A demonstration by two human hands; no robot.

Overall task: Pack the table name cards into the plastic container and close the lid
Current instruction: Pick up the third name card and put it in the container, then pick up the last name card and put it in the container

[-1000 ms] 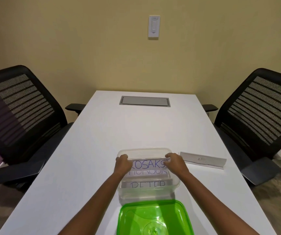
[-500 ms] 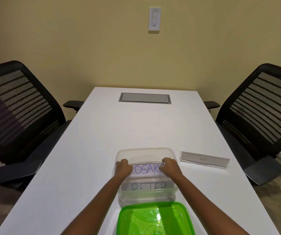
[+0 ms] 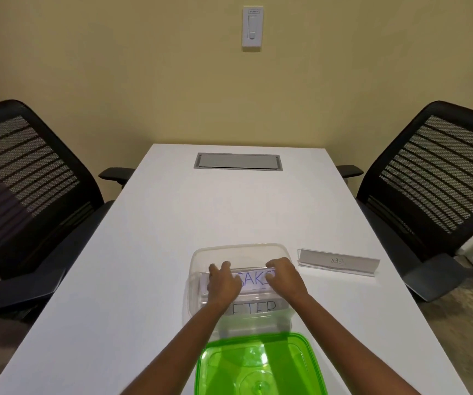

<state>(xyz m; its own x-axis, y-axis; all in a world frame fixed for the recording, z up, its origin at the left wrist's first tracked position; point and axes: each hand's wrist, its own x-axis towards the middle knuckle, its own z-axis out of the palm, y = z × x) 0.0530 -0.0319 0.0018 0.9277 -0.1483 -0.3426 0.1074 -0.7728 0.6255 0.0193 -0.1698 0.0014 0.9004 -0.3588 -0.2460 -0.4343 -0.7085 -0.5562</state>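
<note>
Pinching the blue-lettered name card [image 3: 253, 280] inside the clear container [image 3: 201, 256], your left hand [image 3: 223, 285] and right hand [image 3: 285, 277] each grip one end.

Clear plastic container [image 3: 201, 260] open, name cards inside.
White blue-lettered cards [image 3: 253, 279] lie within; another card [image 3: 339, 262] stands right; green translucent lid [image 3: 258, 363] lies nearer.

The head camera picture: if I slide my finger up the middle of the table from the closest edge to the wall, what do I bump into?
Green lid → clear plastic container with both hands in it → grey hatch in the table → wall switch.
</note>
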